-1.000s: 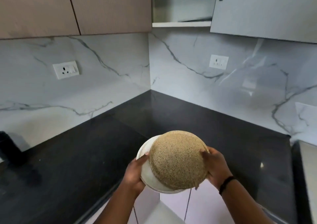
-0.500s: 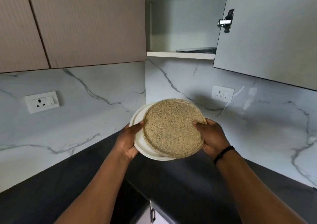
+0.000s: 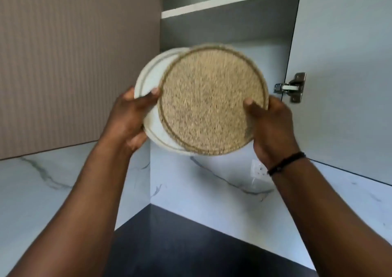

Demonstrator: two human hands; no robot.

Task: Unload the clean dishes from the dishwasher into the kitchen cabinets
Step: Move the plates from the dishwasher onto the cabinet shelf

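Plates, two of them stacked: round speckled tan plate [image 3: 212,100] lying on top, plain white round plate [image 3: 151,79] showing beneath and offset toward the left, both sitting at the centre of the frame, tilted with the upper face toward the camera and slightly blurred. Being held up in the air before the open upper cabinet [image 3: 224,28], well above the dark table [image 3: 191,247] showing at the bottom centre.

Left hand [image 3: 129,119] gripping the left edge of the stack, thumb lying over the white rim and touching the tan plate's edge, remaining fingers curling under. Right hand [image 3: 269,124] gripping the right edge of the tan plate, thumb pressing on the speckled face, fingers wrapping behind the rim. Wearing a thin black band [image 3: 286,163] at the right wrist.

Standing open at the right of the frame: pale grey cabinet door [image 3: 347,75], with a metal hinge [image 3: 291,87] fixed on its inner face just beside the right hand. Crossing the upper centre inside the cabinet: white shelf edge [image 3: 229,0]. Filling the upper left: ribbed beige cabinet front [image 3: 74,60], closed. Running below both cabinets: white marble-look wall [image 3: 42,192] with grey veins, meeting at a corner at the lower centre. Peeking out beside the right wrist: white wall socket [image 3: 257,168], partly hidden.
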